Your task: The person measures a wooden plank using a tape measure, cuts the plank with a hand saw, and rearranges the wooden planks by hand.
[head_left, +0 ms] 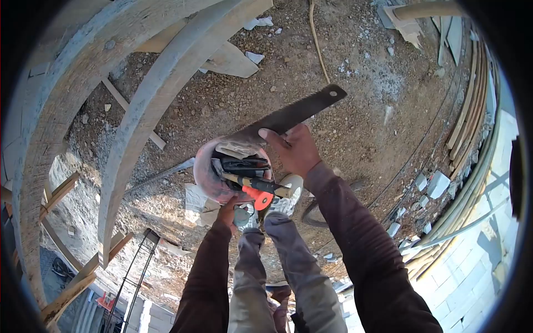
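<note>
My right hand (297,150) grips the dark blade of a handsaw (302,110), thumb on its upper face. The blade slants up to the right, toothed edge uppermost, with a hole near its tip; its other end reaches the bucket's mouth. A worn pinkish bucket (204,176) stands on the ground before my feet, packed with tools. Among them are a wooden-handled tool (236,178) and a red-orange round-ended tool (260,198). My left hand (225,215) is closed at the bucket's near side, fingers partly hidden, beside a greenish round thing (241,217).
Long curved-looking wooden planks (150,94) cross the left side. Stony dirt (355,150) surrounds the bucket. Coiled wire (316,213) lies right of my feet. Long poles or pipes (472,194) and broken block pieces (438,185) lie at the right. A wire-frame rebar piece (136,272) is lower left.
</note>
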Demonstrator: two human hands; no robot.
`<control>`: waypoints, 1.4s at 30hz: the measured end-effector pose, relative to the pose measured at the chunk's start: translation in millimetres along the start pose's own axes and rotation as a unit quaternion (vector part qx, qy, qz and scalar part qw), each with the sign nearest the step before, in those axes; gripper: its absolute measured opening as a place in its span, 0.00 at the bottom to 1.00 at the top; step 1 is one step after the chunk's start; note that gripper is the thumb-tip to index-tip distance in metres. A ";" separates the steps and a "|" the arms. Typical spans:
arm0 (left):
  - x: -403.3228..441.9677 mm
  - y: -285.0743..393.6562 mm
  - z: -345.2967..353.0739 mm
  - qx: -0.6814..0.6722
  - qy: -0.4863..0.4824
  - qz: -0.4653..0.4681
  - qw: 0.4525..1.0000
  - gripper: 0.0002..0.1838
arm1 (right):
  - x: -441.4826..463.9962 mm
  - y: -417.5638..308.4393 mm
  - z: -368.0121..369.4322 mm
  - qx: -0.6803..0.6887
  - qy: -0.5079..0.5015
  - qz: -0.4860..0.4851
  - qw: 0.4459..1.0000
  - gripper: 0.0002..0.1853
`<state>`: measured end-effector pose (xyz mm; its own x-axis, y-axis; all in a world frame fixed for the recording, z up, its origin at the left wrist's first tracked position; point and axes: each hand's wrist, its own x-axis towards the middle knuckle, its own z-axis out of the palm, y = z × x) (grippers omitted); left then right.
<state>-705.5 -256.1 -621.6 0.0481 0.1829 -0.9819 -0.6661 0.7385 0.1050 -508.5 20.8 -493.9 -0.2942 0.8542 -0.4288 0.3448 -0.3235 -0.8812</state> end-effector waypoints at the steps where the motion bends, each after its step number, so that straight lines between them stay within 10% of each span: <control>1: -0.1 0.5 -1.8 -0.013 -0.006 -0.012 1.000 0.24 | -20.3 -17.5 -24.6 0.084 0.048 -0.029 0.995 0.13; 13: -63.2 16.7 62.6 0.036 0.034 0.016 0.999 0.13 | -297.6 -36.4 -205.5 -0.079 0.422 0.148 0.891 0.10; 19: -152.4 35.1 115.3 0.104 -0.010 -0.024 0.994 0.14 | -469.3 42.3 -152.4 -0.152 0.334 0.270 0.890 0.06; 21: -180.4 47.4 151.0 0.130 -0.018 -0.047 0.990 0.14 | -491.5 15.0 -152.1 -0.157 0.251 0.395 0.870 0.23; 24: -213.5 78.1 229.4 0.134 -0.023 -0.056 0.989 0.13 | -509.9 7.7 -145.2 -0.150 0.283 0.353 0.879 0.22; 31: -209.7 153.7 410.6 0.073 -0.130 -0.013 0.989 0.12 | -423.5 -41.8 -221.4 -0.019 0.308 0.274 0.911 0.21; 42: -113.8 309.4 569.1 0.076 -0.093 0.043 0.992 0.15 | -143.5 -198.6 -395.0 -0.217 0.345 0.131 0.904 0.06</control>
<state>-493.5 320.9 -387.8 0.1416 0.3555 -0.9239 -0.5537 0.8021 0.2238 -182.6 123.3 -178.7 0.4222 0.8702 -0.2541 0.6829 -0.4896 -0.5421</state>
